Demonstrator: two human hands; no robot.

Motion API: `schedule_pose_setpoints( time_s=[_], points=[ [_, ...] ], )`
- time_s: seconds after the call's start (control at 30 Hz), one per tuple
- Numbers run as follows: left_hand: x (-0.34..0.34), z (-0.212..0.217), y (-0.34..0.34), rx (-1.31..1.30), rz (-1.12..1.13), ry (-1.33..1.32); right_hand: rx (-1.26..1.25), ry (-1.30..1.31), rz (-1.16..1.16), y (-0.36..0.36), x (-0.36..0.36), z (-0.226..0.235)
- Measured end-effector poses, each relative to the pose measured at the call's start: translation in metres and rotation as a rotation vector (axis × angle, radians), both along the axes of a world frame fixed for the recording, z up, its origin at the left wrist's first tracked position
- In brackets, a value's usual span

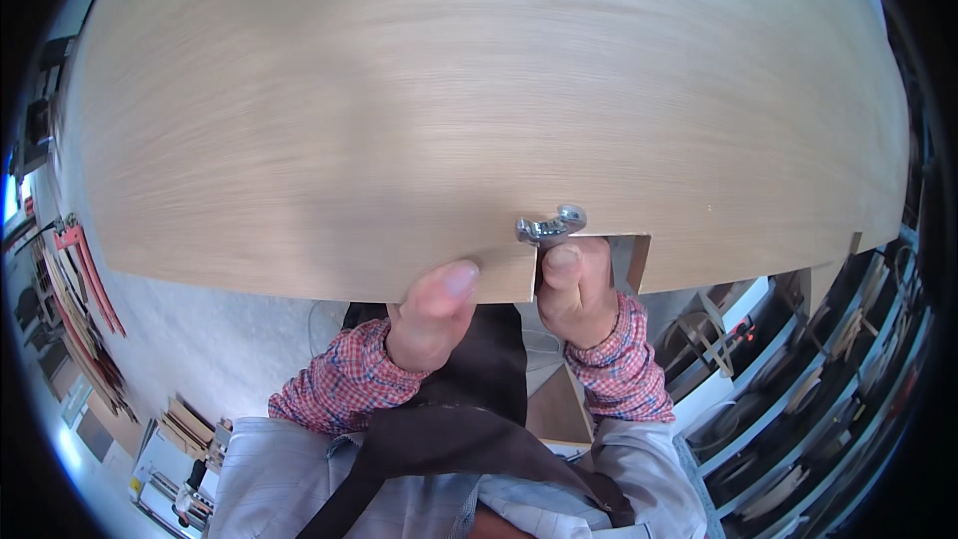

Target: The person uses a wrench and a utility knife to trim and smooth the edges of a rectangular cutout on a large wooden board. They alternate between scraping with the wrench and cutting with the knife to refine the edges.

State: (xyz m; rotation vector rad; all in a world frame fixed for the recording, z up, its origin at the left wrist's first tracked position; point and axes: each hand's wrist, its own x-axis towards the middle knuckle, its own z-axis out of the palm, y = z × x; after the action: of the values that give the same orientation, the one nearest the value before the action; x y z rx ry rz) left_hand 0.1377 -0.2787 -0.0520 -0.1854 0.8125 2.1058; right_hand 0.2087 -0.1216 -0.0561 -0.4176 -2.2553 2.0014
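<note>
Thumbs press the near edge of a large pale wooden panel point(479, 110): left hand point(429, 319) grips it, right hand point(577, 294) pinches a shiny metal hinge fitting point(549, 227) at its notch.

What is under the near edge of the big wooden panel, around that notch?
Under the wooden panel both hands grip its edge: left hand with thumb on top, right hand inside the notch below a metal fitting. Their fingers are hidden beneath the panel.
</note>
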Motion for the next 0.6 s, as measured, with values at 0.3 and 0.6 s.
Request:
schedule_pose_setpoints(
  time_s=[0.3,0.6],
  points=[
    [0.004,-0.005,0.001,-0.047,0.011,0.080,0.101,-0.137,0.129,0.012,-0.002,0.013],
    [0.004,-0.003,0.008,-0.031,0.067,0.134,0.208,-0.178,0.145,0.014,-0.001,0.020]
  ],
)
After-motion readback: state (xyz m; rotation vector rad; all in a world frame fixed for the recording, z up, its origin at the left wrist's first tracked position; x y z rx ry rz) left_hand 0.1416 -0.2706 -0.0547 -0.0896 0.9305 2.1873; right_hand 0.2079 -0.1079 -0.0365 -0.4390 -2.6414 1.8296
